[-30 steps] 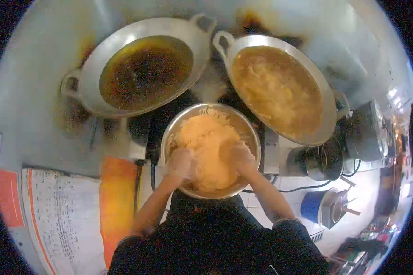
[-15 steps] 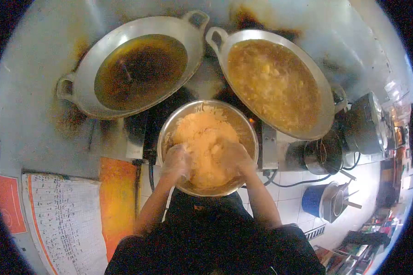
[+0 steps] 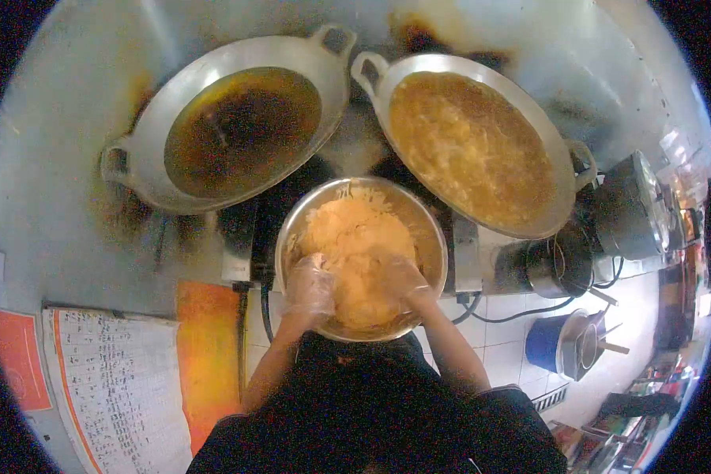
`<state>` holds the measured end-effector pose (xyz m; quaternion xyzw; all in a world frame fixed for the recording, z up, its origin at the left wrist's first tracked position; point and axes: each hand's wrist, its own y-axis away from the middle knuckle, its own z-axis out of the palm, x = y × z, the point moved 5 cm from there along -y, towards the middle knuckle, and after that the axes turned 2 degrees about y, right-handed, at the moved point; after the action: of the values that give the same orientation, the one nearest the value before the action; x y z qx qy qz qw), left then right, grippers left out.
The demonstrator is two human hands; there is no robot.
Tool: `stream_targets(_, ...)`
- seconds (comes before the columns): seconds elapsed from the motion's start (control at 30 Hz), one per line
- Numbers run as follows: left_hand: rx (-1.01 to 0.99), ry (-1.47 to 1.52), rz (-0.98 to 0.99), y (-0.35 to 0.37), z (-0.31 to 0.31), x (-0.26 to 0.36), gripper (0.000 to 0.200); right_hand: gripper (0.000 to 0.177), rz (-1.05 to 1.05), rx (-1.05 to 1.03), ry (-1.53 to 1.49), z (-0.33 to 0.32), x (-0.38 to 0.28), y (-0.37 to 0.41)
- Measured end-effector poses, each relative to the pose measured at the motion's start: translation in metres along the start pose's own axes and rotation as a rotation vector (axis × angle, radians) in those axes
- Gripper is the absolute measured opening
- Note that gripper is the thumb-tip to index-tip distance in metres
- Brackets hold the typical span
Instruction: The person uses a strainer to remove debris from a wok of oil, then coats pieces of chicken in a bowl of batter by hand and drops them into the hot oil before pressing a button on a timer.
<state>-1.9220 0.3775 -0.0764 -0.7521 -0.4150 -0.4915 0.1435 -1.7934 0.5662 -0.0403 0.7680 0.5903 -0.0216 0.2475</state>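
Two wide metal woks sit side by side: the left wok [image 3: 150, 134] contains dark liquid [image 3: 243, 130], the right wok [image 3: 562, 174] a bubbling amber liquid [image 3: 472, 146]. Nearer the person is a smaller steel bowl [image 3: 430, 231], holding a mound of pale orange mixture [image 3: 355, 229]. At its near side, the clear-gloved left hand [image 3: 311, 284] and blurred right hand [image 3: 403, 283] are in the mixture; whether either grip is spread or closed, I cannot tell.

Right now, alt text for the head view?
A plastic-gloved left hand and blurred right hand are in orange, flour-like powder in a steel bowl. Beyond, the left wok holds dark liquid, the right wok frothy liquid.
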Motion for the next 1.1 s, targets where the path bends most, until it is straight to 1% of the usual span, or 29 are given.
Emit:
stream_targets(0.03, -0.001, -0.006, 0.021, -0.001, 0.003, -0.008, 0.028, 0.053, -0.013, 0.002, 0.029, -0.005, -0.008, -0.005)
stream_targets(0.07, -0.008, 0.046, -0.009, -0.001, 0.003, -0.008, 0.026, 0.052, 0.039, 0.029, -0.035, -0.008, -0.008, -0.014)
stream_targets(0.13, -0.023, 0.144, -0.075, -0.003, -0.002, -0.002, 0.023, 0.048, 0.009, 0.209, -0.028, 0.016, 0.003, -0.032)
stream_targets(0.17, -0.031, 0.189, -0.108, -0.005, -0.006, 0.003, 0.022, 0.046, -0.070, 0.365, 0.042, 0.057, 0.020, -0.051)
stream_targets(0.2, -0.037, 0.232, -0.140, -0.006, -0.011, 0.007, 0.021, 0.045, -0.149, 0.522, 0.112, 0.078, 0.026, -0.058)
stream_targets(0.23, -0.042, 0.274, -0.173, -0.003, -0.015, 0.009, 0.020, 0.042, -0.108, 0.413, 0.069, 0.084, 0.027, -0.062)
stream_targets(0.27, -0.020, 0.220, -0.102, 0.000, -0.023, 0.016, 0.023, 0.039, -0.070, 0.303, 0.027, 0.087, 0.028, -0.067)
stream_targets(0.33, 0.030, 0.115, 0.048, 0.001, -0.035, 0.030, 0.027, 0.035, -0.082, 0.229, -0.023, 0.069, 0.023, -0.063)
stream_targets(0.4, -0.026, 0.274, -0.190, -0.004, -0.031, 0.023, 0.028, 0.033, -0.172, 0.288, -0.039, 0.013, 0.005, -0.027)
stream_targets(0.43, -0.054, 0.359, -0.312, -0.003, -0.027, 0.019, 0.029, 0.031, -0.094, 0.335, -0.104, -0.007, 0.002, -0.009)
stream_targets(0.5, -0.022, 0.485, -0.212, -0.011, -0.016, -0.013, 0.030, 0.029, 0.067, 0.430, -0.237, -0.034, -0.004, 0.024)
stream_targets(0.57, 0.025, 0.360, -0.142, -0.010, -0.017, 0.002, 0.031, 0.029, 0.264, 0.346, -0.369, -0.043, -0.008, 0.031)
stream_targets(0.6, 0.049, 0.170, -0.127, 0.004, -0.023, 0.046, 0.031, 0.030, 0.238, 0.343, -0.359, -0.038, -0.017, 0.029)
stream_targets(0.63, 0.065, -0.020, -0.109, 0.012, -0.024, 0.070, 0.031, 0.030, 0.212, 0.340, -0.351, -0.034, -0.026, 0.026)
stream_targets(0.7, -0.035, -0.188, -0.003, 0.010, -0.001, 0.060, 0.031, 0.030, -0.097, 0.407, -0.166, -0.015, -0.054, 0.016)
stream_targets(0.77, -0.038, -0.163, 0.126, 0.007, 0.007, 0.062, 0.031, 0.031, 0.006, 0.635, -0.225, -0.019, -0.041, 0.029)
stream_targets(0.83, 0.072, 0.069, 0.250, 0.002, -0.001, 0.070, 0.029, 0.032, 0.038, 0.604, -0.232, -0.027, -0.025, 0.025)
stream_targets(0.9, 0.116, 0.144, 0.107, -0.002, 0.004, 0.048, 0.029, 0.031, 0.025, 0.273, -0.233, -0.016, -0.009, 0.022)
stream_targets(0.97, 0.178, 0.106, 0.024, -0.010, -0.002, 0.046, 0.028, 0.030, 0.015, 0.509, -0.258, -0.026, 0.003, 0.031)
stream_targets(1.0, 0.209, 0.027, 0.003, -0.005, -0.020, 0.073, 0.028, 0.030, 0.010, 0.626, -0.270, -0.031, 0.009, 0.035)
stream_targets(1.03, 0.238, -0.053, -0.025, -0.001, -0.029, 0.087, 0.028, 0.029, 0.057, 0.648, -0.324, -0.027, 0.020, 0.035)
stream_targets(1.1, 0.116, -0.295, 0.005, -0.003, -0.017, 0.078, 0.027, 0.028, 0.158, 0.677, -0.439, -0.017, 0.035, 0.037)
